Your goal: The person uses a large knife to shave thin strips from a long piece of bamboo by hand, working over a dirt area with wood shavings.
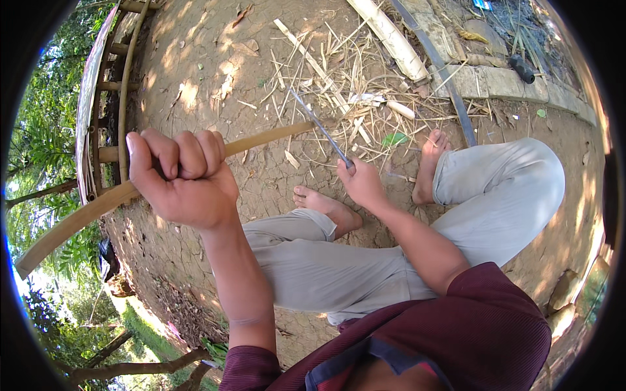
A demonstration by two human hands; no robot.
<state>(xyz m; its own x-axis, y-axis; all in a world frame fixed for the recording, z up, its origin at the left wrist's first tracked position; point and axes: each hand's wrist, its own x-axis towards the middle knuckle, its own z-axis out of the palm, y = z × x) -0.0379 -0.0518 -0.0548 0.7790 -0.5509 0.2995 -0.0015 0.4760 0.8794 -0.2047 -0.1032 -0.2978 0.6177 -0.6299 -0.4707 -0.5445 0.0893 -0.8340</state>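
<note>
My left hand [186, 176] is wrapped round a long, flat strip of bamboo [270, 135]. One end of the strip sticks out to the far left, and its other end reaches toward the knife. My right hand [363, 184] grips a knife [318, 124] with a thin, narrow blade pointing up and to the left. The handle is mostly hidden in my fist. Blade and strip cross near the strip's right end; I cannot tell whether they touch. Pale shavings [352, 75] lie heaped on the ground just beyond the knife.
A thick split bamboo piece [391, 39] lies at the top, beside a long dark strip [443, 72]. Right of these runs a brick edging [508, 85] with a dark cylindrical object [521, 68] on it. A bamboo frame [122, 98] stands at the left. My bare feet [332, 212] rest on cracked earth.
</note>
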